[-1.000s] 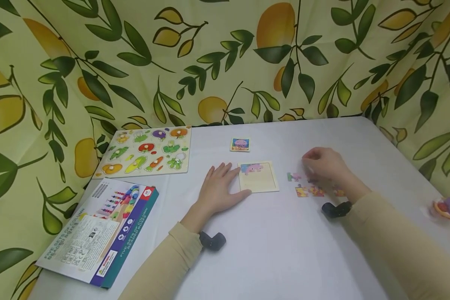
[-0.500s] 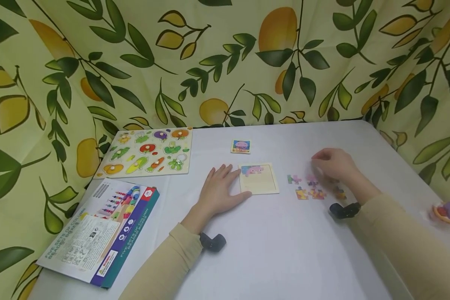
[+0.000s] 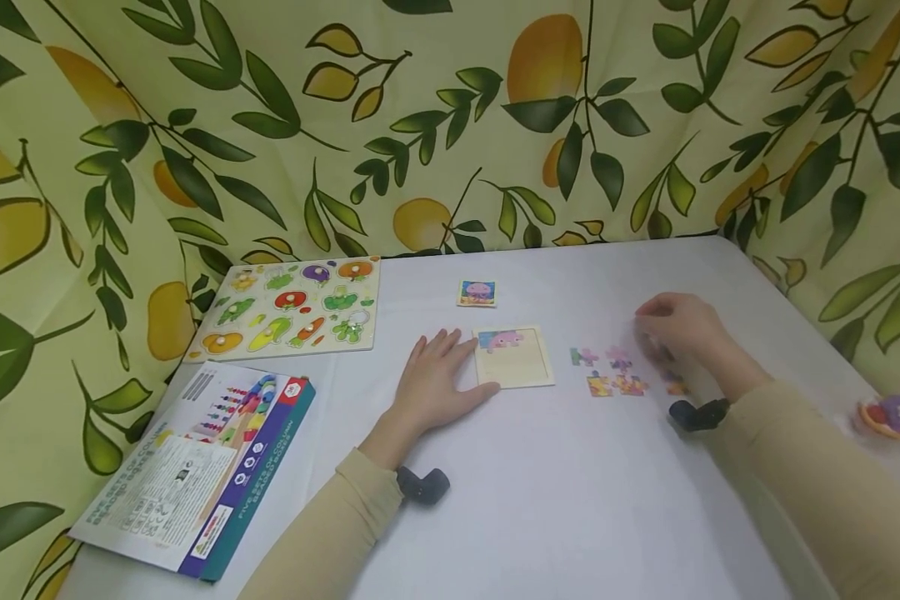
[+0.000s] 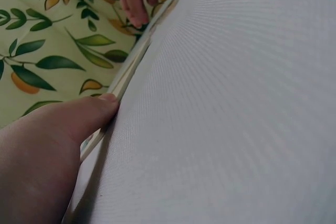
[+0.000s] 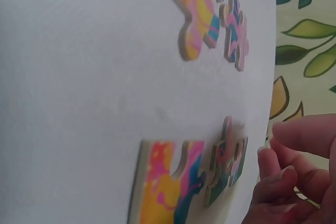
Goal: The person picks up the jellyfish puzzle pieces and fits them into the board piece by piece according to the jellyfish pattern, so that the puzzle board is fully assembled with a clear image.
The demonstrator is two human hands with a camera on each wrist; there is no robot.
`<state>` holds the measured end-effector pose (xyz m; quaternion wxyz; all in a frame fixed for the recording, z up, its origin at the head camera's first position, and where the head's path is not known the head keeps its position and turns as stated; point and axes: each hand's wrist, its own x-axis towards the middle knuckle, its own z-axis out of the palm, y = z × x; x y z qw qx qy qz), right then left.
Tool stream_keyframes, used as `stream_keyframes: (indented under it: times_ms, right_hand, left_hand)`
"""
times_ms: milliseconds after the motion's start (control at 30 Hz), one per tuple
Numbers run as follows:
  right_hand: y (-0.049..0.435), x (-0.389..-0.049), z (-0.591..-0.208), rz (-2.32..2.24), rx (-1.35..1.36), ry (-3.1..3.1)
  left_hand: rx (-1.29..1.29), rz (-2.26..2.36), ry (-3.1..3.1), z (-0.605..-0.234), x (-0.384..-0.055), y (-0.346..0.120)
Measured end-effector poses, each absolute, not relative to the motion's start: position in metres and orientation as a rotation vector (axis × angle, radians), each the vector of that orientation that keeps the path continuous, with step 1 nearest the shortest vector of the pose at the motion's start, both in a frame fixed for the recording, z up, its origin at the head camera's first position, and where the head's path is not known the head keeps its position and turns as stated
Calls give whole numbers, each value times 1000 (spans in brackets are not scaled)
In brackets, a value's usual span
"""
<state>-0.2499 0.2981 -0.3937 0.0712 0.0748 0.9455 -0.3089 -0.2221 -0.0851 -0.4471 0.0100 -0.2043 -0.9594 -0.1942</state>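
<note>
My left hand (image 3: 437, 379) lies spread on the table at the left of a small square puzzle board (image 3: 515, 367); its thumb (image 4: 100, 109) touches the board's edge in the left wrist view. Pink and blue pieces (image 3: 501, 339) fill the board's top strip. To the right, my right hand (image 3: 682, 329) hovers by loose jigsaw pieces (image 3: 600, 384), fingers loosely bent. Nothing shows between its fingertips in the right wrist view. There, a yellow, pink and blue piece (image 5: 163, 187) lies flat, with a darker green piece (image 5: 220, 166) close to the fingers. The hand hides part of the group.
A small jellyfish picture tile (image 3: 477, 292) lies behind the puzzle board. At the left are a vegetable peg board (image 3: 288, 308) and a beaded-boxes carton (image 3: 195, 467). A purple and red toy (image 3: 896, 414) sits at the right edge. A leaf-print cloth (image 3: 450, 125) hangs behind.
My right hand has moved rightward across the loose pieces, uncovering more of the pink ones. My left hand stays beside the puzzle board. The head view has shifted slightly.
</note>
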Motion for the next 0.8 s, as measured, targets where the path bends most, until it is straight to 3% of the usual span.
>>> stream_keyframes:
  times_ms: [800]
  right_hand:
    - [307,-248,-396,-869,308,2822]
  left_hand:
    - [-626,-607,-3002,-447,-222,-85]
